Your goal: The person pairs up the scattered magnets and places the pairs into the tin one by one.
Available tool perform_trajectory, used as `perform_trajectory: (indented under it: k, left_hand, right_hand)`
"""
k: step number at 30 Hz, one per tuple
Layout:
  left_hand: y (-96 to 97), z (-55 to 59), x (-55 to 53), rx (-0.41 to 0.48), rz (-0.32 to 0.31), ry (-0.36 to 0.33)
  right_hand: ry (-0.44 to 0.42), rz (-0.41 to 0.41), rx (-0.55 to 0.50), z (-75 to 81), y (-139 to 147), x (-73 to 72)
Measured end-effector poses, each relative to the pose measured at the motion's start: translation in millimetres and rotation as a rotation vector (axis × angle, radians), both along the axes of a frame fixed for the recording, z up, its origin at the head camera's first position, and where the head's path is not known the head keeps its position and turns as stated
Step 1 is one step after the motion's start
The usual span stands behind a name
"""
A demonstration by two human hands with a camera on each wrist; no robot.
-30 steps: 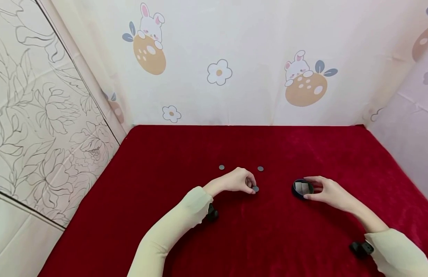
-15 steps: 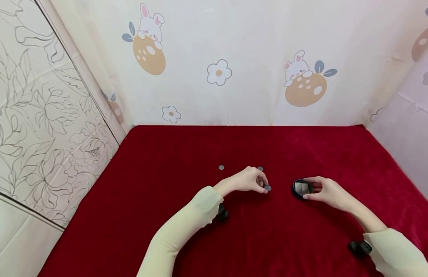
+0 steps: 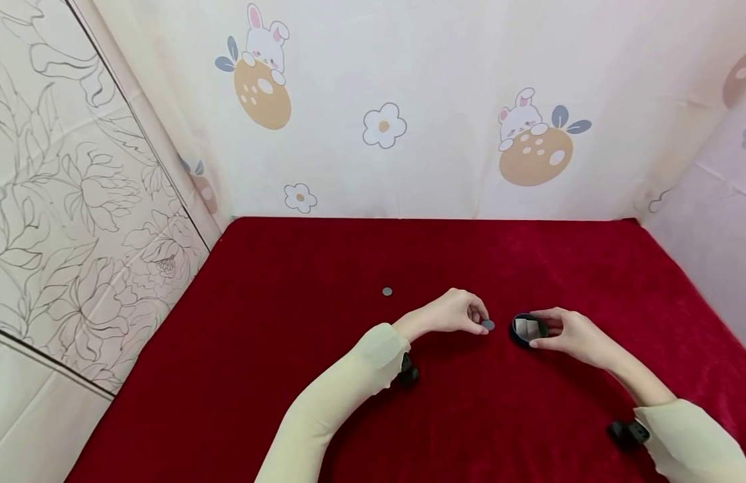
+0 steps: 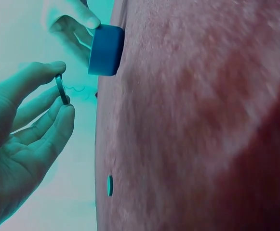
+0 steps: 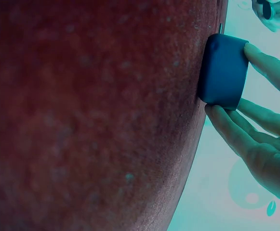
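In the head view my left hand pinches a flat grey coin-like disc just left of a small round dark container. The left wrist view shows this disc edge-on between thumb and fingertips, raised off the cloth. My right hand grips the container from its right side, thumb and fingers on its wall; in the right wrist view the container stands on the cloth. Pale, light-coloured patches show inside it.
One grey disc lies on the red cloth left of my left hand. Another lay further right and is now hidden behind that hand in the head view. A patterned curtain hangs along the back edge.
My left hand has moved right with the pinched disc, closer to the container, and now covers one lying disc. My right hand and the container have stayed in place.
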State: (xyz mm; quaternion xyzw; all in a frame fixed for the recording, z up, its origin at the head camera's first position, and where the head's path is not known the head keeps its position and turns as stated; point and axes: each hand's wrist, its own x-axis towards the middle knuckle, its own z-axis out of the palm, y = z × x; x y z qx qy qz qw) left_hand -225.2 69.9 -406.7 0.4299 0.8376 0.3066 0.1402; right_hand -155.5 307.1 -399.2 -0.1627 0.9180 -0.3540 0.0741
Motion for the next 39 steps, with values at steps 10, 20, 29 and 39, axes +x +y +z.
perform_trajectory:
  k: [10, 20, 29, 39]
  left_hand:
    - [19.5, -2.7, 0.9, -0.001, 0.023, 0.015]
    - [38.7, -8.2, 5.5, 0.028, 0.044, 0.017]
    - [50.8, -11.8, 4.2, 0.026, 0.082, 0.034]
    - [60.5, -12.9, 3.6, 0.013, 0.106, 0.051]
  right_hand:
    - [0.004, -0.006, 0.016, -1.1, -0.1, -1.1]
    - [0.010, -0.013, 0.020, -2.2, 1.1, -0.6]
    - [0.009, -0.001, 0.020, -2.2, 0.7, -1.6]
    - [0.016, -0.001, 0.035, -1.7, 1.3, -2.2]
